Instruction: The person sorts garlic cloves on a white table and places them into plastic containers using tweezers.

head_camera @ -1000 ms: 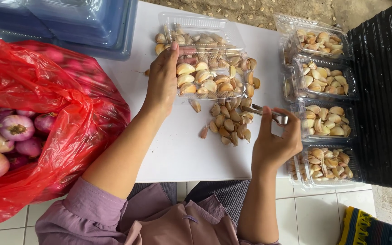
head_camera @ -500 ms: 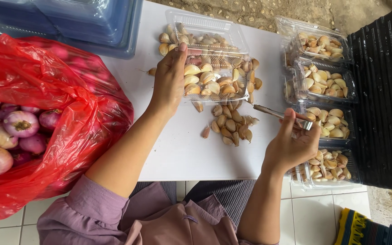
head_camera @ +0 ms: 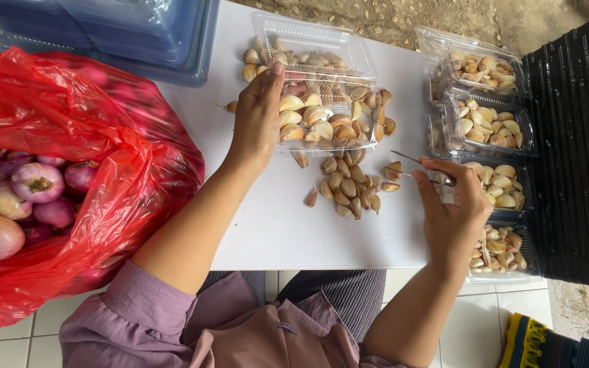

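Observation:
My left hand (head_camera: 257, 119) rests on the near-left edge of an open clear plastic clamshell box (head_camera: 322, 88) filled with garlic cloves, fingers pressed against its side. My right hand (head_camera: 448, 204) is closed around a thin metal knife (head_camera: 414, 161), blade tip pointing left toward a loose pile of garlic cloves (head_camera: 347, 185) on the white table (head_camera: 267, 218). One clove (head_camera: 394, 169) lies just by the blade tip. The pile sits between my two hands, just below the open box.
Several closed clear boxes of garlic (head_camera: 489, 123) line the table's right side, beside a black slatted crate (head_camera: 574, 150). A red plastic bag of purple shallots (head_camera: 49, 177) fills the left. Blue stacked plastic trays (head_camera: 103, 27) sit at the back left.
My right hand with the knife has moved right and slightly down, away from the clove pile. My left hand stays on the open box.

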